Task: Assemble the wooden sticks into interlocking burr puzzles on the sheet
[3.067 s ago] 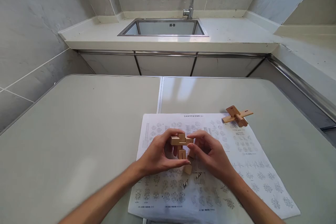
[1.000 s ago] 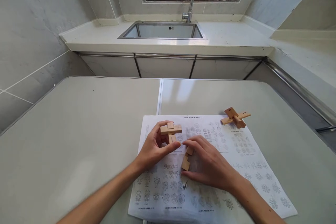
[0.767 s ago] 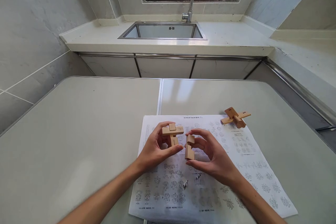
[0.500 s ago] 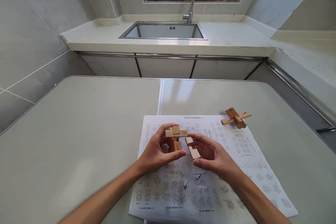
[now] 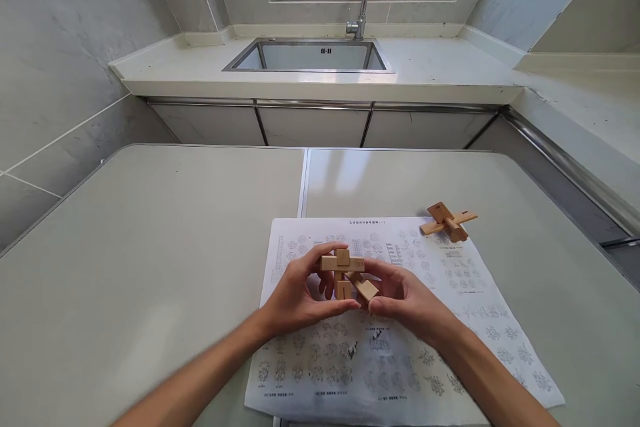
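Between thumb and fingers, my left hand [image 5: 295, 290] grips a partly joined wooden burr puzzle [image 5: 342, 264], made of interlocked light wooden bars. A loose notched wooden puzzle piece [image 5: 366, 288] is pinched in my right hand [image 5: 407, 290], tilted, its upper end at the crossbar of the joined bars. Whether the two touch I cannot tell. Both hands are above a printed instruction sheet [image 5: 360, 387] with rows of small puzzle drawings. Several crossed wooden pieces [image 5: 451, 220] rest at the sheet's upper right corner, away from my hands.
The pale table [image 5: 150, 233] has a seam down its middle, and the sheet lies over it. Beyond its far edge run a white counter [image 5: 435, 60], a sink [image 5: 310, 71] and a faucet [image 5: 357, 27]. A tiled wall [image 5: 60, 67] stands at left.
My right hand has brought the notched piece leftward and turned it up against the joined bars. The burr puzzle in my left hand has shifted slightly right and down.
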A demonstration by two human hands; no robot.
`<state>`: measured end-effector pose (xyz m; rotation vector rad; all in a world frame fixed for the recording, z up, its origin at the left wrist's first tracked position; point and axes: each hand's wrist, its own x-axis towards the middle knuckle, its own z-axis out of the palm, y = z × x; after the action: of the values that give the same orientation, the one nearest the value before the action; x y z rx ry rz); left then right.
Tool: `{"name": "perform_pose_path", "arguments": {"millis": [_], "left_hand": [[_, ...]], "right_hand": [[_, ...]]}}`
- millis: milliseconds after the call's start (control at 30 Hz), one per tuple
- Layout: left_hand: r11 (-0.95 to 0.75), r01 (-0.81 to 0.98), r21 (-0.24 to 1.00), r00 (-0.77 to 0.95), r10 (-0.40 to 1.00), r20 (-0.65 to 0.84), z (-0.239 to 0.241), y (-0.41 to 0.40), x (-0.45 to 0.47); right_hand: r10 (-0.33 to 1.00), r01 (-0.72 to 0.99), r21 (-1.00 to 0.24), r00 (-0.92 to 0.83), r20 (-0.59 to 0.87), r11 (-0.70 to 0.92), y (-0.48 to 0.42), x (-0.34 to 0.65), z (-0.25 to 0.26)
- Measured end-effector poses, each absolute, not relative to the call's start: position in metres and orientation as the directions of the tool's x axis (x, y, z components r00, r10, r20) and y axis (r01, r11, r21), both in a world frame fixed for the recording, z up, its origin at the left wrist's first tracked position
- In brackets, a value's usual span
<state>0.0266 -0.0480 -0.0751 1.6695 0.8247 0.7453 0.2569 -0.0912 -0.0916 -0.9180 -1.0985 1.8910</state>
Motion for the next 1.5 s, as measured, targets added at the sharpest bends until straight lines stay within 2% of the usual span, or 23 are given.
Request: {"name": "perform_pose_path", "arguments": {"millis": [233, 500, 633, 867, 1000, 1067, 1200, 1267, 1333, 1400, 1500], "left_hand": [[-0.272, 0.193, 0.943, 0.628, 0.773, 0.095, -0.081, -0.051, 0.026], [-0.306, 0.138, 0.942, 0.743, 0.661, 0.106, -0.084, -0.053, 0.026], [-0.397, 0.160, 0.904, 0.724, 0.669, 0.165, -0.088, -0.053, 0.027], [-0.542, 0.217, 0.812, 0.689, 0.674, 0.266, -0.088, -0.055, 0.027], [-0.497, 0.155, 0.854, 0.674, 0.685, 0.276, -0.086, -0.055, 0.028], [-0.448, 0.117, 0.886, 0.666, 0.697, 0.265, -0.085, -0.053, 0.028], [-0.325, 0.036, 0.945, 0.617, 0.751, 0.235, -0.082, -0.048, 0.028], [-0.273, 0.009, 0.962, 0.634, 0.746, 0.205, -0.081, -0.047, 0.028], [-0.265, 0.018, 0.964, 0.654, 0.732, 0.189, -0.080, -0.047, 0.027], [-0.295, 0.038, 0.955, 0.664, 0.722, 0.197, -0.079, -0.047, 0.027], [-0.341, 0.061, 0.938, 0.672, 0.709, 0.214, -0.078, -0.048, 0.026]], "right_hand": [[0.836, -0.247, -0.884, -0.496, -0.236, -0.397, -0.093, 0.258, -0.097], [0.822, -0.304, -0.849, -0.520, -0.233, -0.433, -0.095, 0.258, -0.097], [0.831, -0.323, -0.850, -0.515, -0.212, -0.417, -0.096, 0.257, -0.099], [0.847, -0.252, -0.885, -0.474, -0.241, -0.392, -0.099, 0.252, -0.099], [0.901, -0.273, -0.914, -0.396, -0.177, -0.299, -0.103, 0.247, -0.096], [0.925, -0.221, -0.951, -0.357, -0.128, -0.217, -0.106, 0.246, -0.095], [0.968, 0.127, -0.989, -0.246, 0.039, 0.072, -0.110, 0.246, -0.097], [0.958, 0.294, -0.926, -0.228, 0.175, 0.239, -0.110, 0.247, -0.099], [0.928, 0.371, -0.861, -0.266, 0.260, 0.347, -0.110, 0.248, -0.101], [0.913, 0.384, -0.844, -0.313, 0.262, 0.374, -0.110, 0.249, -0.100], [0.923, 0.352, -0.883, -0.335, 0.191, 0.311, -0.109, 0.249, -0.094]]}}
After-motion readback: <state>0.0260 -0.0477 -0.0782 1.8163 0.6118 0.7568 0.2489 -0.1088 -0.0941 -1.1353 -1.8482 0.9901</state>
